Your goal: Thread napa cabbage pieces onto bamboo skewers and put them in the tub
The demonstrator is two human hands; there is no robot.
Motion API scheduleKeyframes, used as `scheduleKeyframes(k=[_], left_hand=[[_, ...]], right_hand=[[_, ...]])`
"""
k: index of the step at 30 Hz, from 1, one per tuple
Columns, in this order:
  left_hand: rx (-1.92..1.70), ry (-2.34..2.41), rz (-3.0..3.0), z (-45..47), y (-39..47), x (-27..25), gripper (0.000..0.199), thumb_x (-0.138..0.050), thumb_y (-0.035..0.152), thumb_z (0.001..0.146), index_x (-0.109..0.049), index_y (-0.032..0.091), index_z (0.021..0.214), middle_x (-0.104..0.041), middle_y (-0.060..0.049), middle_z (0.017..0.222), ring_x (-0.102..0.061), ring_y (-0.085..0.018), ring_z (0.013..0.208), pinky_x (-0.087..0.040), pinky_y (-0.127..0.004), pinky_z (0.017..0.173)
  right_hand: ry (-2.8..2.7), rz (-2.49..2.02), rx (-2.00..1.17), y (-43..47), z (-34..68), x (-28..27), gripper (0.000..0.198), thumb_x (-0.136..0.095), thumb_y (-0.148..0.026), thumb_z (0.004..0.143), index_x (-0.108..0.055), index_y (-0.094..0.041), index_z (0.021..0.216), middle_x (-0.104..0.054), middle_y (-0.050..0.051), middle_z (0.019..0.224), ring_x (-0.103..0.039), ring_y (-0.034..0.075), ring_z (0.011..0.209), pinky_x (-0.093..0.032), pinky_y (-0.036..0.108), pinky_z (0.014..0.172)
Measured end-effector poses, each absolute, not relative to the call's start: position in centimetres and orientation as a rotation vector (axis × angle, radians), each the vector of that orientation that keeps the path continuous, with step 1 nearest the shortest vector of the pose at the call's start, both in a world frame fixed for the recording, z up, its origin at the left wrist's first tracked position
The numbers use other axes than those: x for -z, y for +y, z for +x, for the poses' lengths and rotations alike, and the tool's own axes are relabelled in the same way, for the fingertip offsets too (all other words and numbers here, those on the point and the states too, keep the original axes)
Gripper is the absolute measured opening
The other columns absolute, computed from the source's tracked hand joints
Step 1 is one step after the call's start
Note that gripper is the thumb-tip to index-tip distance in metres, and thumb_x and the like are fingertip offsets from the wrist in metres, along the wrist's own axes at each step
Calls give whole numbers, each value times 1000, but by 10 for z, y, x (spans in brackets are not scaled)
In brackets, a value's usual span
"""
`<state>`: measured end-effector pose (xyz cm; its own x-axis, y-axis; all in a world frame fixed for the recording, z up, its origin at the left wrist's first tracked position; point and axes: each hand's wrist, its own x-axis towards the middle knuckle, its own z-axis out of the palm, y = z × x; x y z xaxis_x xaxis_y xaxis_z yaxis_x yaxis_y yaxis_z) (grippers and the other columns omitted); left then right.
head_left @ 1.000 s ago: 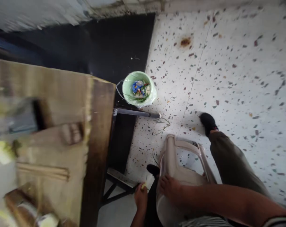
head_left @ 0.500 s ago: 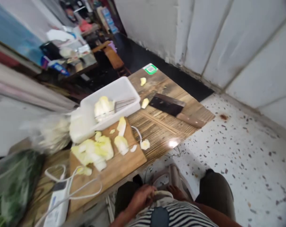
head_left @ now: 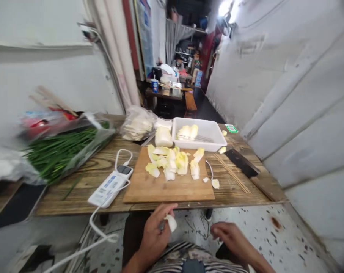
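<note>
Just in front of the table edge, my left hand [head_left: 157,231] is closed on a small white piece of cabbage leaf [head_left: 171,223], with the index finger stretched out. My right hand [head_left: 231,237] hovers to the right over my lap, fingers loosely bent and apart, with nothing visible in it. Beyond my hands lies a wooden cutting board [head_left: 168,191]. Several pale yellow and white cabbage leaves [head_left: 170,163] are spread over its back half. Behind it, a white plastic tray [head_left: 211,132] holds a bunch of cabbage pieces [head_left: 189,131] and thin skewers.
A dark cleaver [head_left: 241,162] lies at the right, handle over the table corner, beside bamboo skewers [head_left: 233,173]. At the left are a white power bank [head_left: 110,188] with a looping cable and bagged green chives [head_left: 63,151]. A bag of pale slices [head_left: 139,125] sits behind the board.
The view has swung left and up, bringing the chives into sight. My hands have come apart from my lap; the left now shows a white leaf piece in its fingers.
</note>
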<state>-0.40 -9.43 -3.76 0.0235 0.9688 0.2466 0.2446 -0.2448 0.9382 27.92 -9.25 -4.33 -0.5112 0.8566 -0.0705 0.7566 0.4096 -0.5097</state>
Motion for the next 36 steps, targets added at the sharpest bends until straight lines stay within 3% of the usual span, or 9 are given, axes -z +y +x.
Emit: scheduleKeyframes(k=[4, 9, 13, 18, 23, 28, 30, 33, 36], left_hand=[[-1056, 1109, 1161, -19, -131, 46, 28, -57, 38, 78, -68, 16, 91, -61, -5, 75, -55, -15, 69, -42, -23, 65], [-858, 833, 1040, -41, -158, 51, 53, -59, 63, 71, -67, 12, 80, -59, -5, 66, -49, -11, 57, -37, -21, 55], [-1019, 938, 1147, -47, -152, 41, 39, -66, 51, 72, -67, 12, 68, -63, -7, 75, -55, -14, 71, -42, -23, 67], [-1018, 1010, 822, -42, -135, 29, 38, -73, 45, 66, -64, 12, 83, -67, -5, 70, -54, -10, 54, -38, -19, 52], [-1238, 941, 601, -20, -114, 18, 33, -70, 38, 72, -55, 15, 91, -69, -6, 80, -64, -15, 68, -48, -24, 65], [-1422, 970, 385, 0, -86, 7, 36, -72, 32, 69, -54, 14, 95, -69, -5, 77, -62, -12, 63, -45, -20, 59], [-1457, 984, 346, 4, -77, 3, 37, -73, 31, 67, -55, 14, 94, -68, -4, 76, -63, -12, 63, -46, -20, 60], [-1455, 983, 347, 9, -67, -1, 36, -73, 31, 66, -55, 15, 94, -68, -3, 77, -63, -12, 64, -45, -20, 59], [-1432, 982, 364, 10, -59, -5, 36, -73, 30, 66, -56, 14, 93, -67, -3, 74, -60, -11, 60, -44, -18, 56]], right_hand=[[-2356, -1466, -397, -36, 262, 3, 29, -39, -31, 96, -62, -16, 103, -66, 7, 103, -61, 18, 96, -49, 34, 85], [-2374, -1491, -193, 26, 236, 11, 31, -38, -33, 96, -59, -14, 108, -59, 5, 110, -56, 21, 103, -46, 42, 87], [-2438, -1501, -120, 43, 230, 26, 22, -55, -32, 89, -59, -16, 104, -60, 6, 107, -59, 18, 92, -49, 40, 81], [-2508, -1403, -93, 50, 236, 21, 19, -54, -32, 90, -60, -15, 96, -61, 4, 98, -59, 17, 88, -49, 38, 79], [-2447, -1252, -101, 48, 250, -2, 23, -36, -28, 93, -55, -18, 85, -61, 8, 86, -59, 19, 80, -49, 35, 74], [-2261, -1207, -81, 29, 275, -15, 23, -37, -36, 89, -53, -20, 95, -65, 10, 85, -64, 24, 74, -52, 37, 65], [-2076, -1315, -258, 17, 287, -12, 28, -44, -42, 86, -52, -22, 105, -66, 10, 89, -66, 25, 76, -54, 37, 65], [-1763, -1370, -895, 1, 302, 5, 55, -52, -48, 81, -38, -27, 130, -68, 7, 85, -68, 26, 81, -57, 37, 70], [-1710, -1270, -1287, -10, 306, 30, 58, -52, -51, 79, -37, -36, 134, -70, 7, 97, -67, 28, 89, -58, 37, 70]])
